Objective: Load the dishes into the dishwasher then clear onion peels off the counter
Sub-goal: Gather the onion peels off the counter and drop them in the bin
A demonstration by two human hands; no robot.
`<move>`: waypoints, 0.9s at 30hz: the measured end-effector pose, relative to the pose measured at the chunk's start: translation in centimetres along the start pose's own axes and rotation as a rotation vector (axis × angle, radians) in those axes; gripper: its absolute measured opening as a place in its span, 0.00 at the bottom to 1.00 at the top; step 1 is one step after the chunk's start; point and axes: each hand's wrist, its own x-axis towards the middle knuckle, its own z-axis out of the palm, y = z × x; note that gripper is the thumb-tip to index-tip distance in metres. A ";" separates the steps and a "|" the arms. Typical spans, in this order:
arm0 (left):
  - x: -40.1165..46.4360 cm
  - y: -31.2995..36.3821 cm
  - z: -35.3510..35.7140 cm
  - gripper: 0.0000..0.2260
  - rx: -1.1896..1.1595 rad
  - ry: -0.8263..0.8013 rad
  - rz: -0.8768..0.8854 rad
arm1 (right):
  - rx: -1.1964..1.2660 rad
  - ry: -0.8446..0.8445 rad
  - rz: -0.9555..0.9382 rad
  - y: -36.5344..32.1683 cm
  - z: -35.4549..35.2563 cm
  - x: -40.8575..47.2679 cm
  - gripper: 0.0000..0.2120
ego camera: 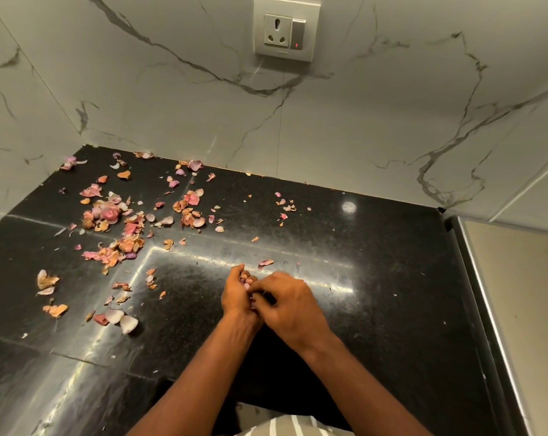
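onion peels [121, 228] on counter [376, 262] left, socket [286, 28] on wall behind

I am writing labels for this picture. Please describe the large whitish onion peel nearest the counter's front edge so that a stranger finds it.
Start at the black polished stone counter and look left of the person's left hand. Nearest the front edge lies a small group of three peels. The large whitish curved onion peel is its rightmost piece, paler and broader than the pink peel beside it.
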 end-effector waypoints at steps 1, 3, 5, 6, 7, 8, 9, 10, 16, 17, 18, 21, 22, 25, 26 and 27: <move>-0.3 0.7 0.0 0.21 -0.017 -0.003 0.003 | 0.050 0.057 0.053 0.7 -0.4 0.1 0.10; -0.6 2.2 -0.6 0.21 -0.075 0.005 0.012 | 0.007 0.139 0.166 2.8 -1.4 0.6 0.12; -0.8 3.7 -1.5 0.21 -0.131 0.029 0.031 | -0.150 0.051 0.329 5.5 -2.0 1.5 0.16; -0.7 4.1 -1.8 0.20 -0.150 0.037 0.043 | -0.216 -0.043 0.419 6.6 -1.8 1.8 0.20; -0.7 4.6 -2.2 0.21 -0.167 0.043 0.052 | -0.248 -0.144 0.480 7.5 -1.2 2.1 0.26; -0.6 4.8 -2.5 0.21 -0.179 0.050 0.059 | -0.265 -0.229 0.497 8.0 -0.2 2.3 0.32; -0.5 5.0 -2.7 0.21 -0.189 0.054 0.062 | -0.282 -0.282 0.470 8.2 0.8 2.4 0.35; -0.4 5.1 -2.7 0.21 -0.196 0.055 0.065 | -0.303 -0.315 0.421 8.4 2.1 2.2 0.37; 0.1 5.4 -3.0 0.22 -0.222 0.075 0.073 | -0.308 -0.290 -0.004 7.9 5.7 -1.1 0.25; 0.1 5.3 -3.1 0.22 -0.218 0.078 0.072 | -0.287 -0.207 -0.021 8.4 5.4 -1.4 0.21; 0.1 5.2 -3.2 0.22 -0.211 0.080 0.070 | -0.271 -0.129 -0.006 8.8 4.8 -1.4 0.18; 0.1 5.2 -3.2 0.21 -0.200 0.093 0.071 | -0.311 -0.060 0.051 8.7 2.4 -0.6 0.10; 0.2 5.3 -3.2 0.21 -0.196 0.094 0.072 | -0.300 -0.059 0.077 8.6 2.0 -0.3 0.08; 0.2 5.2 -3.2 0.20 -0.177 0.079 0.077 | -0.214 -0.009 0.180 8.1 1.6 0.3 0.06; 0.1 5.1 -3.2 0.20 -0.168 0.072 0.082 | -0.163 0.040 0.220 8.1 1.3 0.5 0.06; 0.0 5.0 -3.2 0.19 -0.160 0.068 0.088 | -0.118 0.092 0.255 8.1 1.0 0.7 0.07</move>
